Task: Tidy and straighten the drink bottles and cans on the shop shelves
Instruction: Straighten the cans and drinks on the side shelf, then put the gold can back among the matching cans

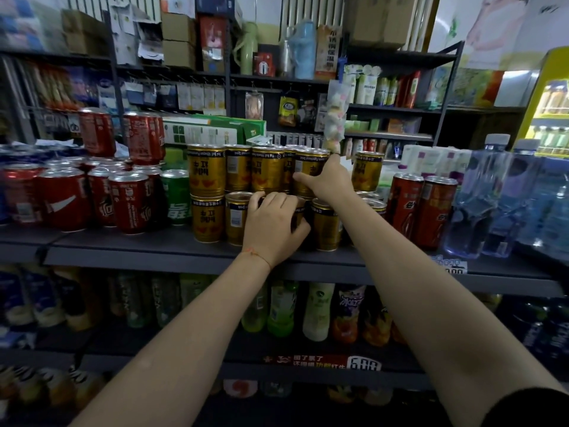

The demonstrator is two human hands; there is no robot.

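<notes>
Gold energy-drink cans (pixel 207 177) stand two tiers high in the middle of the grey shelf (pixel 138 245). My left hand (pixel 274 226) grips a lower-tier gold can (pixel 300 215) at the shelf front, fingers curled over its rim and thumb around its side. My right hand (pixel 328 183) wraps around an upper-tier gold can (pixel 308 167), thumb on its front and fingers behind it. One more gold can (pixel 368 171) stands apart to the right.
Red cola cans (pixel 64 201) and a green can (pixel 175 197) fill the shelf's left part. Tall red cans (pixel 421 208) and water bottles (pixel 480 201) stand on the right. Juice bottles (pixel 317 309) line the shelf below. Boxes and hanging goods crowd the back shelves.
</notes>
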